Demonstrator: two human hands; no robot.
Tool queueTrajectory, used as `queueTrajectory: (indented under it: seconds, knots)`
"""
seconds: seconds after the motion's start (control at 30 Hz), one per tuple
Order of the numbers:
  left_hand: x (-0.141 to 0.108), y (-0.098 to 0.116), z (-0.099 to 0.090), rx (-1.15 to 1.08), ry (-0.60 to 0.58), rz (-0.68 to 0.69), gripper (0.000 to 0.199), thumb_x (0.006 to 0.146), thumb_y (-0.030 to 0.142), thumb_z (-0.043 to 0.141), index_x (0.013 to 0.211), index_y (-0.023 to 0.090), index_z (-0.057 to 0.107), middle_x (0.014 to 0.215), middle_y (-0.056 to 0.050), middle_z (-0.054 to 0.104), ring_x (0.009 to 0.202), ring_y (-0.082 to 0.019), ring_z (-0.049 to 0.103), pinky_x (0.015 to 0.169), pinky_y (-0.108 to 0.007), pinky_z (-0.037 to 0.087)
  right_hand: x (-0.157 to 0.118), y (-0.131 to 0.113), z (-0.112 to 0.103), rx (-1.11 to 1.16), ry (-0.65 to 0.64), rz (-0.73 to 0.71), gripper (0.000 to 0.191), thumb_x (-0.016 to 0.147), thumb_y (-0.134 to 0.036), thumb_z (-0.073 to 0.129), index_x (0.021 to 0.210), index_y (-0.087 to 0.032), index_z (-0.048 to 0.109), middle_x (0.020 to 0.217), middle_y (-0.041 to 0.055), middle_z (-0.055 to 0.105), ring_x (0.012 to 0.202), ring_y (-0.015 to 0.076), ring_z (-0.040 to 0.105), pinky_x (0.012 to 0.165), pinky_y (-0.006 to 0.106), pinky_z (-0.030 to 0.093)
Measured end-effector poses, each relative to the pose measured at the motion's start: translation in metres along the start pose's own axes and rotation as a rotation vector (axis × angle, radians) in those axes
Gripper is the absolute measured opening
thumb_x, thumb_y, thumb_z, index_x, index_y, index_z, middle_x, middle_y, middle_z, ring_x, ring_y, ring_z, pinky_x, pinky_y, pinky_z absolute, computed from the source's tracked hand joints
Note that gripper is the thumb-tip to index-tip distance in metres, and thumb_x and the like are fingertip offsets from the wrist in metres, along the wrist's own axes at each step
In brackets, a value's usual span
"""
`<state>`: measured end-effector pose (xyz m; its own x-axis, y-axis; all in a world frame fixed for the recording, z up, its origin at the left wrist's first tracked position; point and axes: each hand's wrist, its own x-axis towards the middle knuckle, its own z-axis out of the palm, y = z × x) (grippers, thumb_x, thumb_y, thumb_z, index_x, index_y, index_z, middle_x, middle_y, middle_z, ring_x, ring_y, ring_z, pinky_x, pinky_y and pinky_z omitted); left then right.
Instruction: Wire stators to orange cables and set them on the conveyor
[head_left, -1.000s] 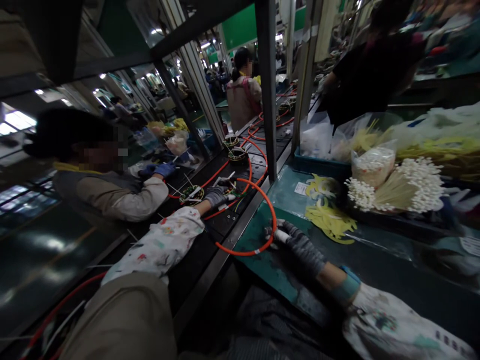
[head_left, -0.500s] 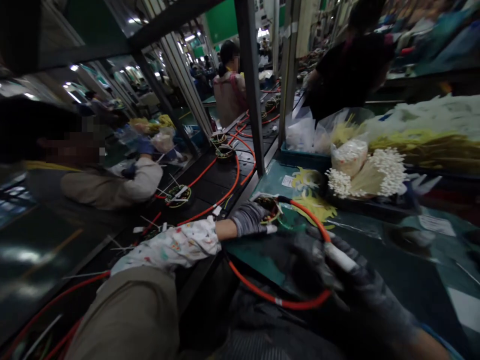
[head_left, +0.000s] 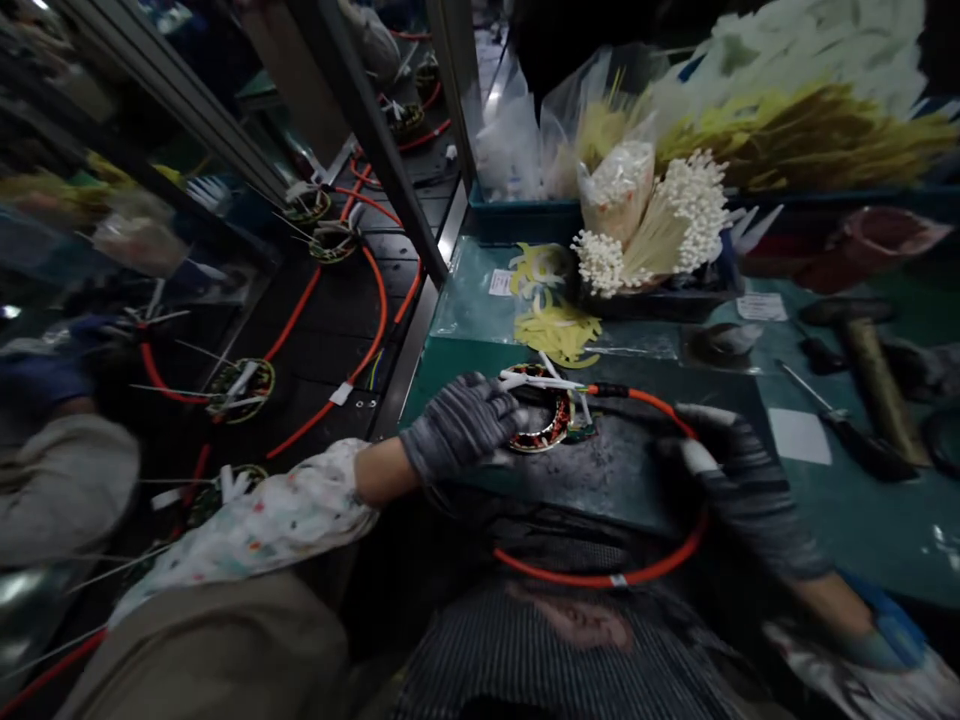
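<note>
A ring-shaped motor stator [head_left: 556, 438] with reddish windings lies on the green-topped bench in front of me, white sleeves across its top. My left hand [head_left: 465, 425], in a grey striped glove, is closed over the stator's left rim. From the stator's right side an orange cable [head_left: 651, 400] with a black end sleeve curves round to the right and back toward my lap. My right hand [head_left: 739, 480], gloved with white-covered fingertips, is closed round that cable; blur partly hides its fingers.
Yellow strips [head_left: 559, 330] lie beyond the stator, near a bin with bundled white-tipped sticks [head_left: 645, 230]. A hammer [head_left: 874, 370] and a screwdriver [head_left: 855, 430] rest at right. More wired stators [head_left: 241, 390] line the dark conveyor at left, beside a metal post [head_left: 367, 130] and a co-worker's sleeve [head_left: 75, 490].
The view has tipped down and to the right. The stator, tilted up under my left hand before, now lies flatter on the bench. My right hand has moved along the cable.
</note>
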<state>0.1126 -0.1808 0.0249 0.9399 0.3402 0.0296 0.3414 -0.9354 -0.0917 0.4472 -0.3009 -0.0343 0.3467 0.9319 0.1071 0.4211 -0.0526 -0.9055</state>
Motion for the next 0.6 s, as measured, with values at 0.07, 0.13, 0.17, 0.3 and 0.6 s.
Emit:
queueTrajectory:
  seconds: [0.07, 0.13, 0.17, 0.3, 0.6]
  knots:
    - [-0.014, -0.010, 0.004, 0.107, 0.161, 0.044, 0.023, 0.108, 0.041, 0.071, 0.114, 0.020, 0.076, 0.116, -0.006, 0.082, 0.110, -0.028, 0.074, 0.093, -0.041, 0.055, 0.006, -0.004, 0.009, -0.239, 0.060, -0.371, 0.032, 0.098, -0.029, 0.066, 0.129, -0.028, 0.074, 0.124, 0.0122, 0.076, 0.113, 0.0308, 0.075, 0.100, 0.053, 0.063]
    - [-0.020, -0.015, 0.011, 0.163, 0.281, 0.071, 0.017, 0.110, 0.032, 0.067, 0.103, 0.021, 0.076, 0.105, -0.004, 0.082, 0.100, -0.025, 0.073, 0.089, -0.039, 0.054, 0.010, -0.020, 0.023, -0.385, 0.036, -0.666, 0.036, 0.099, -0.026, 0.068, 0.135, -0.029, 0.072, 0.134, 0.0130, 0.073, 0.124, 0.0331, 0.071, 0.105, 0.056, 0.061]
    - [-0.020, -0.015, 0.014, 0.178, 0.310, 0.072, 0.018, 0.111, 0.031, 0.065, 0.101, 0.021, 0.076, 0.100, -0.005, 0.081, 0.095, -0.024, 0.072, 0.086, -0.038, 0.054, 0.011, -0.029, 0.032, -0.432, -0.006, -0.777, 0.038, 0.098, -0.027, 0.071, 0.136, -0.029, 0.071, 0.139, 0.0125, 0.071, 0.127, 0.0337, 0.069, 0.106, 0.055, 0.060]
    - [-0.015, -0.010, 0.018, 0.187, 0.299, 0.071, 0.028, 0.112, 0.035, 0.060, 0.094, 0.019, 0.074, 0.089, -0.008, 0.076, 0.085, -0.025, 0.068, 0.076, -0.038, 0.049, 0.018, -0.054, 0.068, -0.586, -0.201, -0.868, 0.037, 0.098, -0.041, 0.078, 0.135, -0.034, 0.075, 0.159, 0.0088, 0.061, 0.144, 0.0389, 0.057, 0.116, 0.063, 0.052]
    - [-0.019, 0.015, 0.020, 0.043, 0.254, -0.068, 0.021, 0.113, 0.035, 0.059, 0.106, 0.025, 0.076, 0.094, -0.003, 0.077, 0.088, -0.023, 0.068, 0.077, -0.037, 0.047, 0.041, -0.043, 0.076, -0.458, -0.340, -0.695, 0.031, 0.106, -0.048, 0.067, 0.131, -0.034, 0.078, 0.154, 0.0022, 0.067, 0.143, 0.0294, 0.061, 0.124, 0.054, 0.051]
